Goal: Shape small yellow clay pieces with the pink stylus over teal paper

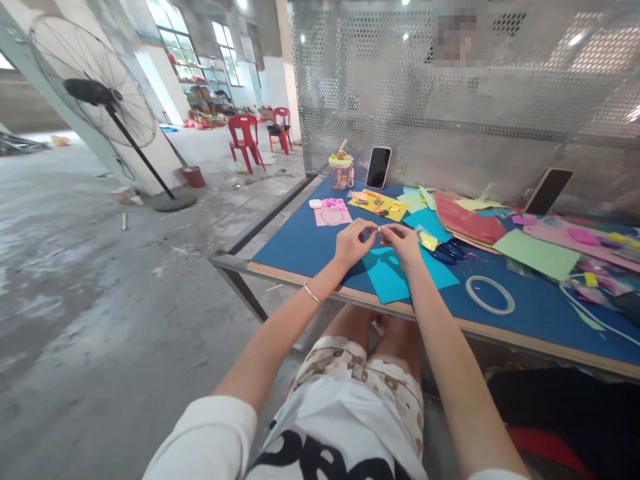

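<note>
My left hand (356,240) and my right hand (399,240) meet over the front of the blue table. Both are closed in a pinch at one small yellowish piece (379,229), too tiny to name. Below them lies a bright blue sheet (385,283), partly shaded by my hands. Just right of my right hand are dark-handled scissors (447,251) and a small packet with a yellow label (428,241). Beyond my left hand, a pink sheet (325,218) carries a clear ring and pink bits. Farther back, a yellow sheet (395,212) holds several small orange and dark pieces.
A phone (379,167) and a lidded cup (341,172) stand at the back by the perforated metal screen (370,87). Rightward lie a roll of tape (490,295), a green sheet (537,254), a red sheet (467,220) and another phone (549,191). A fan (107,97) stands left.
</note>
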Tool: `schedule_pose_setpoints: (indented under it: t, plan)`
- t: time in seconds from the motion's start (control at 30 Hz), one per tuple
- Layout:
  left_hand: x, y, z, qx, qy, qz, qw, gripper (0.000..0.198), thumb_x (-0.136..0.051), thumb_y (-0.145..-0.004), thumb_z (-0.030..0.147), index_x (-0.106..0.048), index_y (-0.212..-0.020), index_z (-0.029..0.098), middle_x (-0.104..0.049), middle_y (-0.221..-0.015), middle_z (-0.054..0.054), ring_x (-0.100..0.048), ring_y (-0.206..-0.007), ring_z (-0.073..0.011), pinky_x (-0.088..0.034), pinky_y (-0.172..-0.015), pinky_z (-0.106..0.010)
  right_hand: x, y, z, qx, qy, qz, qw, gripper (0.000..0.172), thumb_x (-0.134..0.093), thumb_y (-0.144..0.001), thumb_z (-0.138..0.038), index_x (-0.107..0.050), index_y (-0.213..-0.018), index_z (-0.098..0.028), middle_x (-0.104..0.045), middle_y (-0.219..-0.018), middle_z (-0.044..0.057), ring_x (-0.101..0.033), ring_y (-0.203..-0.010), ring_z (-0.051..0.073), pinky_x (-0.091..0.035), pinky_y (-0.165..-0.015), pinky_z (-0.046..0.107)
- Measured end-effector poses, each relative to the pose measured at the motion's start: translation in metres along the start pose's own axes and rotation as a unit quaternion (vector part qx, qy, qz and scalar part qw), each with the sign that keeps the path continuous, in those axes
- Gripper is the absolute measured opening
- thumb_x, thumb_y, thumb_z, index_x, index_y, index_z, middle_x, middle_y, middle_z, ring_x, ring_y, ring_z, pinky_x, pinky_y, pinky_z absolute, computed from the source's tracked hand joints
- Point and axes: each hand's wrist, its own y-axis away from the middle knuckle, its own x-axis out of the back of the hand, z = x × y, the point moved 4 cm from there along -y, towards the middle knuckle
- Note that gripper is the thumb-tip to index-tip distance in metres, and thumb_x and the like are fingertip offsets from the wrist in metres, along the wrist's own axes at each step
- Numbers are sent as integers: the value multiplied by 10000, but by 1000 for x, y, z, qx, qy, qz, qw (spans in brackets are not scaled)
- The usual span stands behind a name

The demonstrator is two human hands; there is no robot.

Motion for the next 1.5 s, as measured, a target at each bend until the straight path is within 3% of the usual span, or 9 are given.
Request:
schedule_pose_setpoints:
  t: [0.17,0.33,1.5]
  plan:
    - [-6,-2,-10,66,73,-24,995,125,-602,-805,267,-629,-888,178,-651,-797,-7,-490,-518,-68,-413,-529,-198,1,-1,3,-4,-4,7,1000,342,-727,-629,-495,-701,-795,-197,-671,-680,12,-605,-588,142,-527,-580,287]
    - [-8,-3,-12,88,114,-30,989,135,-613,-800,291,-634,-845,166,-666,-803,-17,-498,-517,-61,-416,-518,-191,0,0,3,-4,0,4,1000,361,-726,-626,-507,-701,-801,-192,-672,-682,13,-595,-571,134,-535,-591,295]
    - [-4,-3,-8,75,103,-19,992,161,-596,-811,327,-620,-808,168,-659,-779,-19,-515,-521,-71,-439,-531,-203,-1,1,-3,18,46,14,999,351,-697,-647,-522,-695,-784,-199,-687,-698,21,-608,-549,144,-552,-598,316]
